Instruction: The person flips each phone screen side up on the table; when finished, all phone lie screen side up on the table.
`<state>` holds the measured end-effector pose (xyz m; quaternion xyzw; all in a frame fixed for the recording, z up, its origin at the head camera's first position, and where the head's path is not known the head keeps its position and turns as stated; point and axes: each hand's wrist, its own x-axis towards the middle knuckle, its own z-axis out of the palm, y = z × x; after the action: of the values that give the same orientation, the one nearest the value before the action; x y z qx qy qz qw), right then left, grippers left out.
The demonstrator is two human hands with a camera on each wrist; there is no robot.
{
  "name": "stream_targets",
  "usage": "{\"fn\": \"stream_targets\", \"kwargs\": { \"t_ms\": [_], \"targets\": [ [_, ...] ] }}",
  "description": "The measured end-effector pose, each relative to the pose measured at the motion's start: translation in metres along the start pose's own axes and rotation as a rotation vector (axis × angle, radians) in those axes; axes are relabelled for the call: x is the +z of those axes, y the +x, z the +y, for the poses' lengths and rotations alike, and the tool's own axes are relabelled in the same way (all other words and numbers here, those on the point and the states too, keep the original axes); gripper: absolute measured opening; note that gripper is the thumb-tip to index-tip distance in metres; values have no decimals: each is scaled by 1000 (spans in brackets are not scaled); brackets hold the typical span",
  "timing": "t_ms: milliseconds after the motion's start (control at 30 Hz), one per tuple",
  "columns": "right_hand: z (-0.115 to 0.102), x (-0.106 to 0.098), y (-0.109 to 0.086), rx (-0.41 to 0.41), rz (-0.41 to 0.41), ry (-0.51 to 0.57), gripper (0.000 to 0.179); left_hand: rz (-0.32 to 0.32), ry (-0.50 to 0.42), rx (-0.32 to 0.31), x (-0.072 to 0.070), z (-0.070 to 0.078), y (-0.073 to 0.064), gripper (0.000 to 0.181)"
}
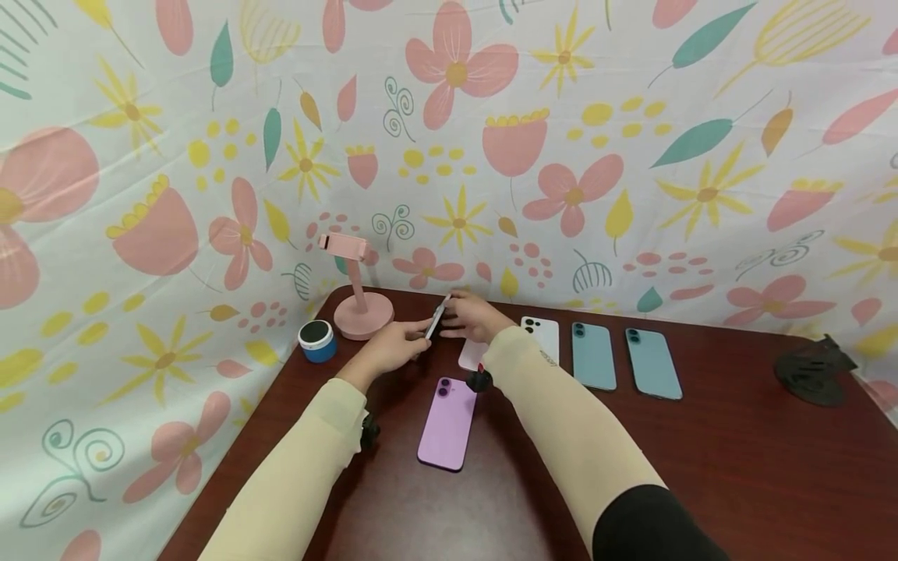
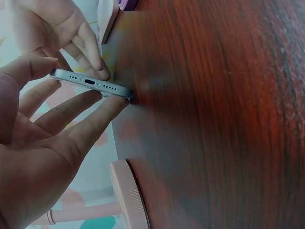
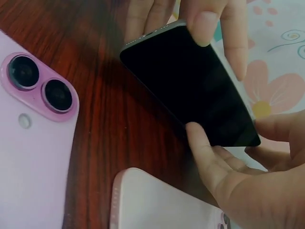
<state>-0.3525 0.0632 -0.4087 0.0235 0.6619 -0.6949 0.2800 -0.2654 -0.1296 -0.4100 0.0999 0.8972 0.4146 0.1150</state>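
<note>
Right now your left hand (image 1: pixel 393 351) and right hand (image 1: pixel 473 315) both pinch the phone (image 1: pixel 438 315) on edge, just right of the pink stand (image 1: pixel 359 308), long axis running away from you.

A phone (image 1: pixel 438 315) stands on edge on the tabletop (image 1: pixel 737 467), between both hands. Behind-left stands a phone stand (image 1: pixel 358 304), a small speaker (image 1: pixel 317 340) left of it. Another phone (image 1: pixel 447 423) lies nearer; three phones lie in a row to the right.
</note>
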Motion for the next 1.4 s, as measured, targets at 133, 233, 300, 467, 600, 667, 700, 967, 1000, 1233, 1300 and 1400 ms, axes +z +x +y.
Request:
{"fn": "stream_targets", "kwargs": {
  "t_ms": [133, 233, 300, 467, 600, 667, 700, 967, 1000, 1233, 1300, 1400],
  "targets": [
    [5, 1, 2, 2, -23, 11, 65, 15, -49, -9, 0, -1, -1, 54],
    [7, 2, 2, 2, -33, 33, 65, 33, -116, -8, 0, -3, -2, 53],
    [7, 2, 3, 1, -39, 48, 64, 47, -153, -14, 0, -5, -2, 52],
    [9, 2, 3, -2, -53, 35, 60, 81, -160, -40, -1, -7, -3, 52],
    [11, 2, 3, -22, -68, -3, 59, 97, -125, -51, -4, -7, -5, 54],
    [11, 3, 3, -33, -70, -25, 58, 100, -112, -57, -6, -7, -5, 55],
    [12, 3, 3, -38, -71, -36, 58, 100, -109, -61, -7, -6, -6, 56],
    [11, 5, 5, -55, -70, -150, 58, 86, -61, -70, -14, -4, -7, 59],
    [11, 6, 6, -57, -67, -165, 59, 83, -56, -66, -14, -4, -7, 59],
    [11, 8, 9, -60, -35, -236, 65, 80, -1, -52, -15, -5, -7, 60],
    [12, 9, 10, -63, -28, -251, 67, 80, 37, -45, -16, -4, -7, 60],
    [13, 11, 11, -72, -18, -271, 69, 76, 79, -36, -18, -3, -8, 61]
  ]
}}
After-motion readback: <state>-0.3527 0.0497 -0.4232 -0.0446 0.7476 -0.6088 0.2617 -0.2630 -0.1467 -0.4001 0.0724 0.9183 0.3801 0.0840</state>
